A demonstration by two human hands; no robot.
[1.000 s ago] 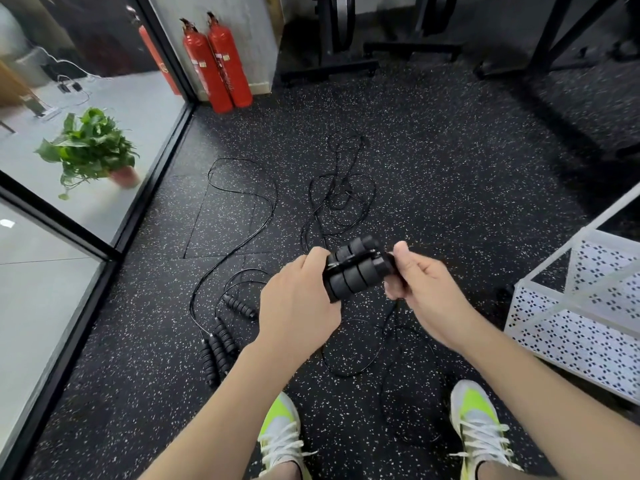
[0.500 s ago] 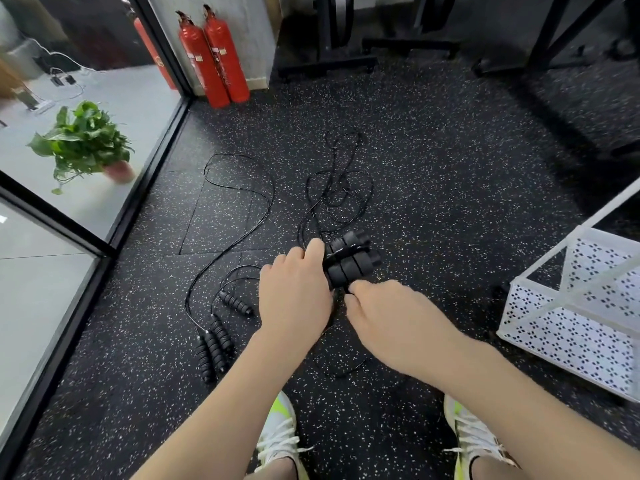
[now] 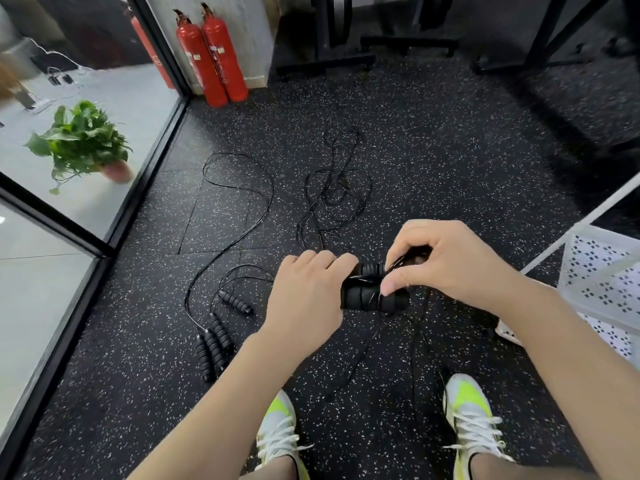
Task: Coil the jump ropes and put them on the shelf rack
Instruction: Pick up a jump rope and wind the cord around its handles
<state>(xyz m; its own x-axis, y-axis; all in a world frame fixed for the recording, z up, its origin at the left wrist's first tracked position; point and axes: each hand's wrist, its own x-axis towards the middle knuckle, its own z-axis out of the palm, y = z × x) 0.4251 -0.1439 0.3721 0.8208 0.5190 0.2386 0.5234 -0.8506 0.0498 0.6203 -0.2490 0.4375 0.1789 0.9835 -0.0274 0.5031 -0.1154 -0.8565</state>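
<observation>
Upper left of the frame: one potted plant (image 3: 81, 142) stands behind a glass wall (image 3: 52, 271) whose black frame runs diagonally to the lower left edge. Upper centre-left: two red fire extinguishers (image 3: 211, 53) stand side by side against a grey pillar; a third red cylinder shows through the glass, partly hidden. Left of centre: three black foam handles (image 3: 218, 336) lie on the speckled rubber floor (image 3: 450, 133), two close together and one just beside them, with a thin black cord (image 3: 239, 188) looping away toward mid-frame. A second tangle of cord (image 3: 337, 188) lies at centre; how many ropes it belongs to cannot be told. Centre: the left hand (image 3: 306, 299) grips one end of a pair of handles (image 3: 370, 294) held side by side above the floor. The right hand (image 3: 450, 261) pinches cord strands against the pair's other end, fingers curled. Bare floor extends across the upper right. Right edge: one white perforated shelf rack (image 3: 602, 282); its visible tier holds nothing that can be made out. Bottom: two white-and-yellow shoes (image 3: 467, 414).
</observation>
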